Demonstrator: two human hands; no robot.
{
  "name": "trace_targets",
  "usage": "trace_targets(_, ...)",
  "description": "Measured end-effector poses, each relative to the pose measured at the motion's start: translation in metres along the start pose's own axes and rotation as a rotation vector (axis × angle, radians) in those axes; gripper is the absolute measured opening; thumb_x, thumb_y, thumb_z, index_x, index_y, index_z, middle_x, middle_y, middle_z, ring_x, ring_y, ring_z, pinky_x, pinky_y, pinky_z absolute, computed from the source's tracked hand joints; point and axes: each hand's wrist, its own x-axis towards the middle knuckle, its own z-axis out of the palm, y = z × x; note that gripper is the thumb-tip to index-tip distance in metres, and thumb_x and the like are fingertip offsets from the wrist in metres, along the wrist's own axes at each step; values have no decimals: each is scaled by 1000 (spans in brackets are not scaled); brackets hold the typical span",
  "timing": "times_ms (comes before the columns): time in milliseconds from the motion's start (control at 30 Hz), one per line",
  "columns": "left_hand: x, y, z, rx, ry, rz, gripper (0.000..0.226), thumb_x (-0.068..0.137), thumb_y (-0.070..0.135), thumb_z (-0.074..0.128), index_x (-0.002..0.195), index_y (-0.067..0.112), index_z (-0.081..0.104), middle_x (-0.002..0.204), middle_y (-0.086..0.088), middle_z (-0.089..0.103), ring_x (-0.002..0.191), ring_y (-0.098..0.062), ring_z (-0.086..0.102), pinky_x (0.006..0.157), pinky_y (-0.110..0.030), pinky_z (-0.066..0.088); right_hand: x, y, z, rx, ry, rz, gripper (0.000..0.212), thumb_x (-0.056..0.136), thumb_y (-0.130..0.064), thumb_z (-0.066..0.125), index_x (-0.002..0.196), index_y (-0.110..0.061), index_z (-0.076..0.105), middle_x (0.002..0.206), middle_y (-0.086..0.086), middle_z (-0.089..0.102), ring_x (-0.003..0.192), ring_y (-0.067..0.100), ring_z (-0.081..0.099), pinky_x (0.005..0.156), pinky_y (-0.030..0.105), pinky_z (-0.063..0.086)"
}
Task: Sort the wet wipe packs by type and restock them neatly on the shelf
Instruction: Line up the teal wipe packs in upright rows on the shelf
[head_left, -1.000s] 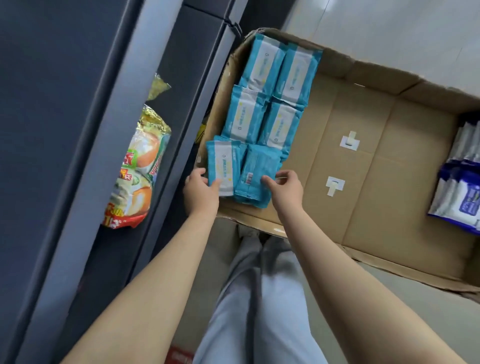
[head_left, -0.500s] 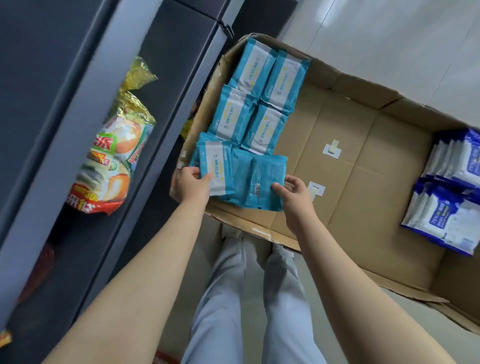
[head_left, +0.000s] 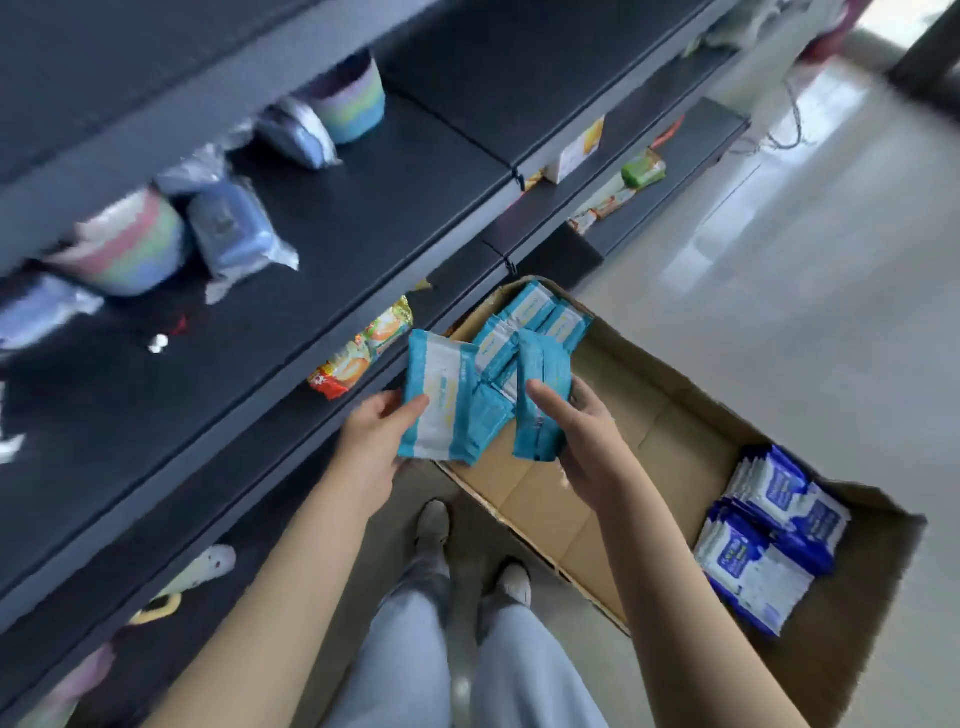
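Down at the bottom, nearest the camera, it's just light trousers (head_left: 415, 654) and pale shoes (head_left: 434, 522) on the floor, right below both hands.

Left hand (head_left: 371, 447) is clamped on a teal stack (head_left: 441, 400): thumb across the white label on the front, fingers tucked behind. Looks like at least two packs fanned together, can't tell the exact count.

Right hand (head_left: 589, 447) sits just right of it, gripping a teal pack (head_left: 540, 395) upright, thumb lying along the near face and fingers curled round the back. Whether stack and pack actually touch in the middle is too blurry to call. Both are held over the left end of the cardboard box (head_left: 649, 431).

Just past the fingertips, a teal row (head_left: 543, 314) of more packs lies in the box's far-left corner. Off to the right of the right hand, at the other end of the box, blue packs (head_left: 769, 535) stand bunched on edge.

Left of the left hand runs the dark shelf (head_left: 291, 270), with a snack bag (head_left: 363, 356) on a lower tier just beyond the left thumb. Further up and left on the shelf sit pastel striped bowls (head_left: 124, 244) and plastic-wrapped bundles (head_left: 239, 228), all pretty motion-smeared.
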Motion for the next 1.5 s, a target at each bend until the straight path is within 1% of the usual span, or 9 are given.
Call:
trace_targets(167,-98,58,-32,-231,44,168,9,94,13,63,103,12,63,96,-6,75,80,-14,73,60,-26,56,-51,-58,69,-99,-210,74,76,74,-35,82,137,-33,38,130,9,56,111,29,66,98,47,53)
trace_targets(367,-188,107,-107,-387,172,364,9,93,19,65,97,11,63,95,-4,76,85,-12,72,64,-27,56,-93,-88,169,-1,-490,116,62,85,-44,59,136,-10,53,112,9,63,98,21,61,83,31,46)
trace_targets(600,-253,121,-224,-539,366,513,13,92,17,64,104,12,62,107,-3,74,103,-15,69,72,-27,54,-125,-61,297,122,-672,196,57,97,-46,41,134,-7,60,135,22,59,127,37,56,114,53,34)
trace_targets(733,-285,114,-308,-540,410,582,31,92,12,64,120,22,61,113,2,71,108,-14,67,75,-30,55,-146,-24,376,43,-727,173,56,100,-49,42,140,-11,50,137,21,58,124,40,57,107,55,44)
trace_targets(867,-305,112,-391,-543,465,577,55,93,-4,57,136,30,48,112,-1,69,95,-14,72,69,-33,58,-164,18,454,-34,-663,189,41,102,-31,48,132,-5,57,123,17,68,110,32,68,77,40,62)
trace_targets(1000,-316,116,-461,-572,502,592,68,92,-11,55,139,33,33,115,-2,63,95,-15,69,70,-36,57,-170,49,518,-219,-656,123,26,99,-28,56,116,-11,65,98,4,76,81,14,74,56,24,57)
trace_targets(1267,-291,141,-567,-652,752,619,38,96,11,60,129,14,41,115,-7,65,93,-15,71,69,-31,60,-137,71,628,-624,-867,-164,26,96,-3,59,119,-14,62,110,1,75,93,16,71,83,33,56)
trace_targets(1400,-267,151,-611,-721,908,555,35,98,16,60,127,2,47,116,-13,67,98,-20,70,72,-30,57,-95,86,688,-611,-755,-255,20,94,-7,64,113,-12,61,110,6,73,93,20,70,85,42,54)
trace_targets(1500,-256,153,-639,-530,1003,455,31,94,22,65,118,4,55,114,-11,68,102,-20,67,72,-27,51,-67,101,726,-598,-716,-240,18,95,-10,64,113,-8,62,111,11,73,96,24,72,77,41,60)
